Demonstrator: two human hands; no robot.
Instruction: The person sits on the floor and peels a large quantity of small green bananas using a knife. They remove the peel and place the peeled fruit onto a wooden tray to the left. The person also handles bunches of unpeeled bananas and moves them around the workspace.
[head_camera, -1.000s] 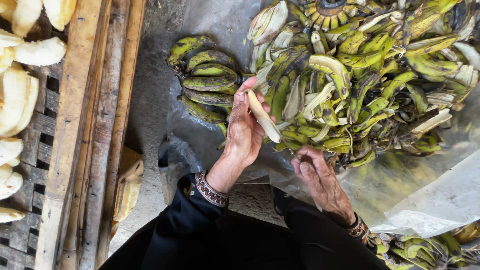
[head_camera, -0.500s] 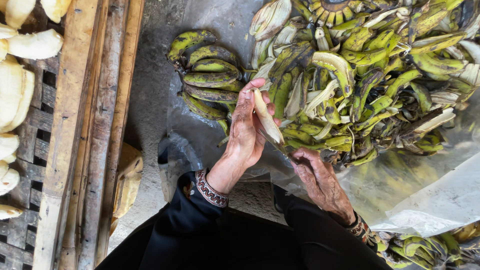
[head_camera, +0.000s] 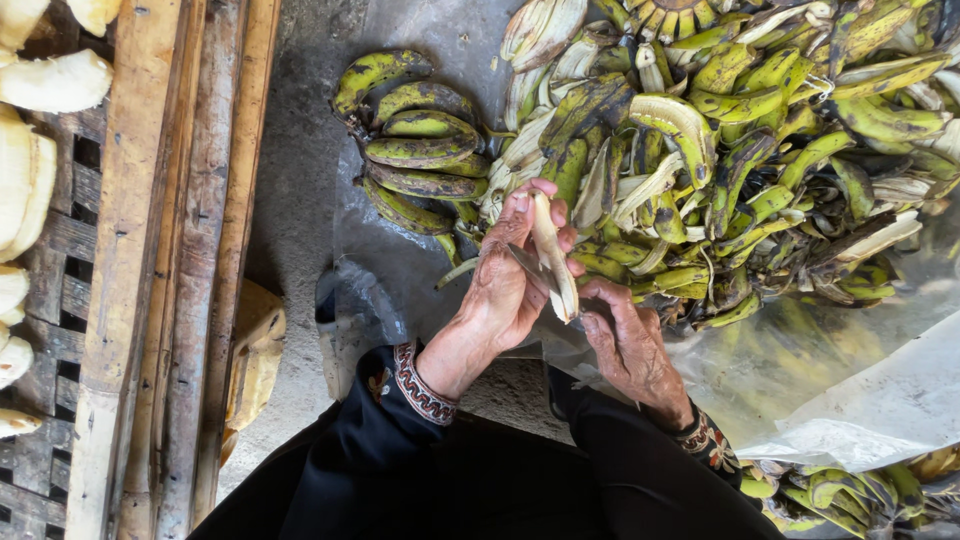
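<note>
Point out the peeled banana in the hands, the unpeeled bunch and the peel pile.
peeled banana (head_camera: 552, 262), head view, its pale middle.
unpeeled bunch (head_camera: 415, 150), head view, a middle banana's skin.
peel pile (head_camera: 760, 130), head view, a green peel mid-heap.

a: head view, centre: the left hand grips a pale peeled banana, and the right hand touches its lower end.

b: background: heap of green peels; whole green bananas; wooden rack with peeled bananas.
</note>
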